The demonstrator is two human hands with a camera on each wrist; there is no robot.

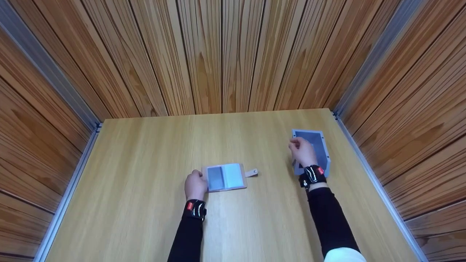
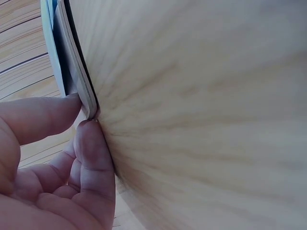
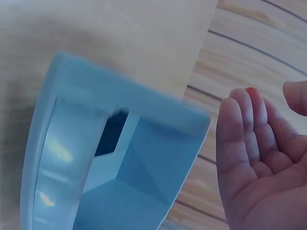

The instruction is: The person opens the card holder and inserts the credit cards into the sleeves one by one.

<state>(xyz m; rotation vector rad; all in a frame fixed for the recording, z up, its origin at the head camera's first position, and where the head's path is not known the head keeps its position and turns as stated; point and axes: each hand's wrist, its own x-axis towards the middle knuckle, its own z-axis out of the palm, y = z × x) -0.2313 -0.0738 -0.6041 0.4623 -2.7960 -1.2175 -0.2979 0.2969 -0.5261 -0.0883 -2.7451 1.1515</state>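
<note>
A small card holder [image 1: 224,177] lies spread open on the table, its pale blue sleeves showing and a snap strap [image 1: 251,173] sticking out to the right. My left hand [image 1: 196,185] is at its left side. In the left wrist view, the thumb [image 2: 41,120] and forefinger pinch the cover's edge [image 2: 79,62]. Over the left part of a grey-blue bin [image 1: 320,145] hovers my right hand [image 1: 304,151]. The right wrist view shows its fingers [image 3: 232,139] loosely bent, apart from the thumb, with nothing clearly held. A tiny red spot shows by one fingertip; what it is I cannot tell.
The light wooden table [image 1: 145,153] has wood-panelled walls [image 1: 207,54] at the back and both sides. Metal rails [image 1: 375,182] run along its side edges. The bin stands near the right rail.
</note>
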